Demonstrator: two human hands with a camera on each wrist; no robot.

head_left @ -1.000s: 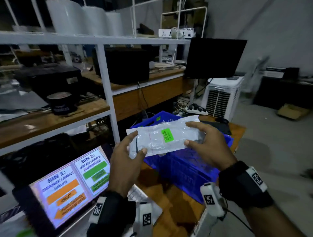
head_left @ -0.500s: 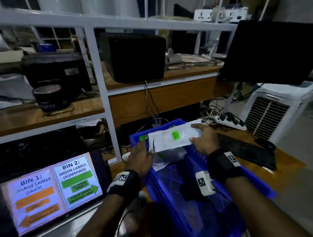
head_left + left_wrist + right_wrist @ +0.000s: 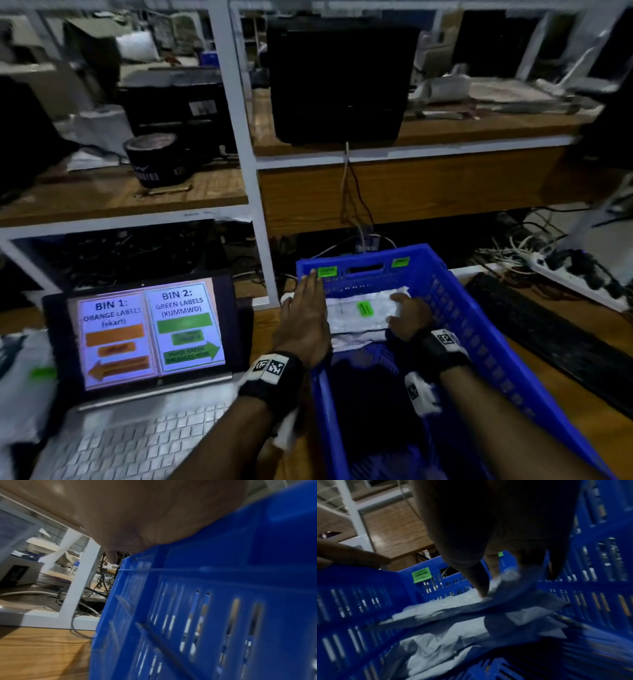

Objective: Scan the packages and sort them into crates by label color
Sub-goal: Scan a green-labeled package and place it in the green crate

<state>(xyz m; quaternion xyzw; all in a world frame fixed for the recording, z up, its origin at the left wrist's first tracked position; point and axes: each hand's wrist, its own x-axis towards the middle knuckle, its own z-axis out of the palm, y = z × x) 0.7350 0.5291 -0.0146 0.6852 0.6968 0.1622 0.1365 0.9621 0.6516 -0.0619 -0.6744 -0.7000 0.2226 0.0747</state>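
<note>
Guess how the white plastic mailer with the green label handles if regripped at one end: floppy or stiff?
Probably floppy: the white plastic mailer with the green label is creased and crumples under the right hand. Likely light, since it lies on other mailers in the blue slotted plastic crate without flattening them. The film may be slippery.

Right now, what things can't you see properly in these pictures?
- Printing on the package's green label: too small and blurred in the head view.
- Right hand fingertips: the right wrist view is dark; whether they pinch the package is unclear.
- Left hand fingers: its palm fills the left wrist view.
- Bottom of the blue crate: covered by packages and shadow.
- Small green-box text on the laptop screen: blurred.
</note>
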